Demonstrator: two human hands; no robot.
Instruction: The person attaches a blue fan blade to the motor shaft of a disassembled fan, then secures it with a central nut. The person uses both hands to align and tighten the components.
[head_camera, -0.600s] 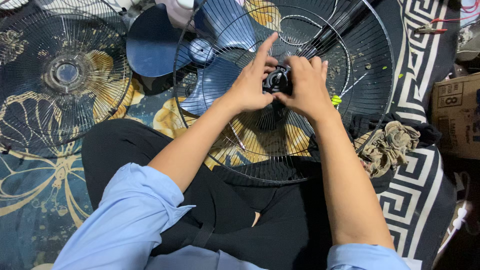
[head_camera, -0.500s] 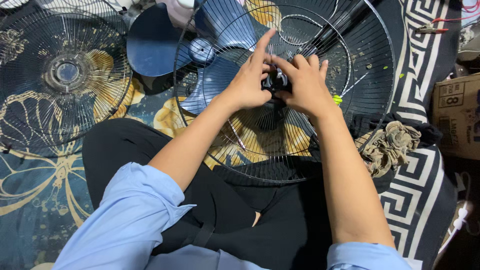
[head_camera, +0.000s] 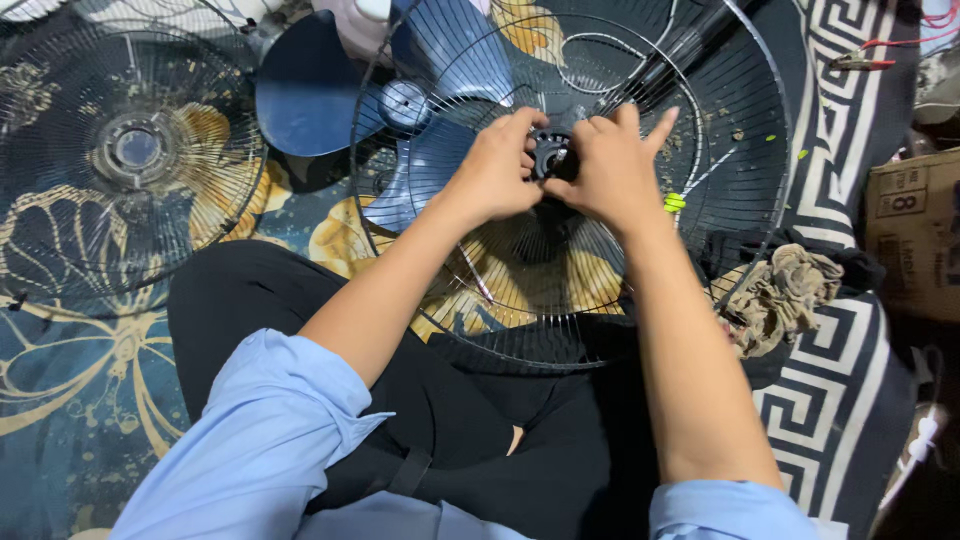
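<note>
Black plastic, ridged round its edge, the small nut (head_camera: 551, 155) sat at the centre of the wire fan guard (head_camera: 740, 215) that leaned across my lap, and both my hands were closed on it. My left hand (head_camera: 497, 170) pinched it from the left with curled fingers; my right hand (head_camera: 612, 170) gripped it from the right, its forefinger sticking up and outward. Half a second before, my left forefinger had pointed straight up past the hub, and it had since folded down with the rest. My right fingers, which had lain flatter over the nut, had drawn back, so more of its toothed rim showed between my hands. The guard itself had not shifted.

Behind the wires lay the blue fan blade (head_camera: 330, 90), and to my left a second guard (head_camera: 130, 150) lay flat on the patterned rug (head_camera: 60, 400). A crumpled rag (head_camera: 775, 290) sat just beside the guard's right rim, with a cardboard box (head_camera: 915, 230) further right.
</note>
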